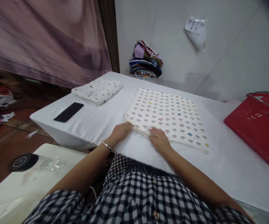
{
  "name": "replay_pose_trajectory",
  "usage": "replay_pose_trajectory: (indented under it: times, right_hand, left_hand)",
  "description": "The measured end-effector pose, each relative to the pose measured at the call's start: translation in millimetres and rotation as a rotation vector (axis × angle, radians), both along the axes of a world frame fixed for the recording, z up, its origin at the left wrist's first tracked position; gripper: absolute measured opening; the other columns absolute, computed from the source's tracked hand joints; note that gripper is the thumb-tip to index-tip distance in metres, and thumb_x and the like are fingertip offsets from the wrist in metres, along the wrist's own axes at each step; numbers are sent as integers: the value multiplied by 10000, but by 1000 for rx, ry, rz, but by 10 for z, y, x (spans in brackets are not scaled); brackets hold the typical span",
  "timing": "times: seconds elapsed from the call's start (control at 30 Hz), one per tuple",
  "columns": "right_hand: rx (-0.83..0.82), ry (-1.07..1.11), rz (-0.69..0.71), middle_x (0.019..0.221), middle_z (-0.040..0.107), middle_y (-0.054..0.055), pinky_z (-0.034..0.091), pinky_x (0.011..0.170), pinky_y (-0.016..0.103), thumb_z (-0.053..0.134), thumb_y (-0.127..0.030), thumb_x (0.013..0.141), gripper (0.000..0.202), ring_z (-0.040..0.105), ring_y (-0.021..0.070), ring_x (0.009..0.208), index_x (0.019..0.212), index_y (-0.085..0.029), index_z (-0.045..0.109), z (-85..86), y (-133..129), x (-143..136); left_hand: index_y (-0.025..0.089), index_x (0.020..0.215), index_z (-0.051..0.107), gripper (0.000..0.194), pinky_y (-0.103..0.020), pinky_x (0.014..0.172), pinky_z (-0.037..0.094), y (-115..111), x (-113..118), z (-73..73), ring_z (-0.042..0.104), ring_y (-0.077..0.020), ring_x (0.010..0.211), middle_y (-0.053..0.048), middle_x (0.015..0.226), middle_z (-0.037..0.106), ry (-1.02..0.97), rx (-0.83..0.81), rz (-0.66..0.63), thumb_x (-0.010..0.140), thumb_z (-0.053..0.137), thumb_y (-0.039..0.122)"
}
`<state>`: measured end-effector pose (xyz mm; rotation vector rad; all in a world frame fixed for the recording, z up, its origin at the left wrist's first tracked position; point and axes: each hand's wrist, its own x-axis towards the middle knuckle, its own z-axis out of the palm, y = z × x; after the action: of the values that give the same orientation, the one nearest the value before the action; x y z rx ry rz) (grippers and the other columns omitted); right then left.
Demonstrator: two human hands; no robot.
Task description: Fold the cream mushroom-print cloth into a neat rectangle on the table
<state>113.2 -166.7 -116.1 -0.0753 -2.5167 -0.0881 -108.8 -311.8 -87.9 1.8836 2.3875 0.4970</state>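
A white cloth (164, 113) printed with small grey, red, blue and yellow mushroom-like shapes lies folded in layers on the white-covered table (220, 168). At its near left corner, my left hand (122, 130) pinches the layered edge between thumb and fingers. My right hand (160, 140) rests on the near edge a little farther right, its fingers on top of the cloth; its thumb is hidden, and it appears to grip the edge. Farther left lies a second folded white cloth (98, 90) with small dark prints.
A black phone (69, 112) lies at the table's left. On the right stands a red plastic basket (260, 124) with a metal handle. Folded fabrics (146, 62) are stacked against the wall. Below left, a pale surface (46, 183) holds a black round object (24, 161) and a clear bottle-like item.
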Motion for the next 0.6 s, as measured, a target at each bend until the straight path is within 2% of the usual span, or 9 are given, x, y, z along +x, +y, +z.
replay_pose_trajectory:
  times: [0.1, 0.2, 0.3, 0.4, 0.5, 0.6]
  right_hand:
    - [-32, -20, 8, 1053, 652, 82, 392, 840, 337, 432, -136, 927, 250, 518, 202, 1026, 792, -162, 641, -31, 3, -27]
    - [-75, -72, -1, 989, 658, 72, 389, 775, 314, 420, -159, 940, 262, 531, 182, 908, 817, -165, 651, -43, 17, -37]
    - [-112, -129, 8, 1011, 651, 80, 387, 769, 315, 417, -166, 941, 253, 528, 185, 907, 853, -159, 654, -38, 34, -35]
    - [-149, -174, 8, 1042, 642, 96, 393, 777, 328, 430, -163, 932, 226, 525, 198, 934, 891, -150, 652, -21, 37, -31]
    - [-188, -213, -3, 1070, 635, 103, 399, 793, 342, 435, -162, 926, 214, 527, 209, 964, 919, -156, 649, 4, 19, -23]
    - [-244, -224, 6, 1092, 629, 105, 406, 818, 359, 433, -175, 926, 207, 528, 219, 989, 955, -164, 638, 39, -3, -12]
  left_hand:
    - [268, 1120, 593, 303, -270, 706, 465, -40, 16, -33, 596, -176, 978, -5, 1194, 599, 57, 18, 8, 939, 350, 271]
    - [245, 1103, 606, 293, -303, 754, 463, -65, 50, -54, 573, -195, 1006, -32, 1222, 583, 137, 36, 13, 928, 372, 239]
    - [215, 1147, 598, 292, -369, 819, 440, -64, 129, -49, 537, -243, 1044, -80, 1255, 562, 231, 89, -1, 898, 446, 225]
    - [204, 1212, 554, 343, -396, 840, 413, -32, 251, -20, 507, -259, 1062, -93, 1251, 560, 274, 156, -74, 873, 510, 229]
    - [199, 1079, 608, 227, -386, 851, 394, 34, 351, -3, 501, -237, 1035, -79, 1169, 594, 238, 210, -177, 885, 511, 269]
    - [193, 949, 633, 193, -360, 831, 387, 123, 369, -4, 510, -205, 976, -59, 1037, 629, 159, 246, -201, 915, 471, 293]
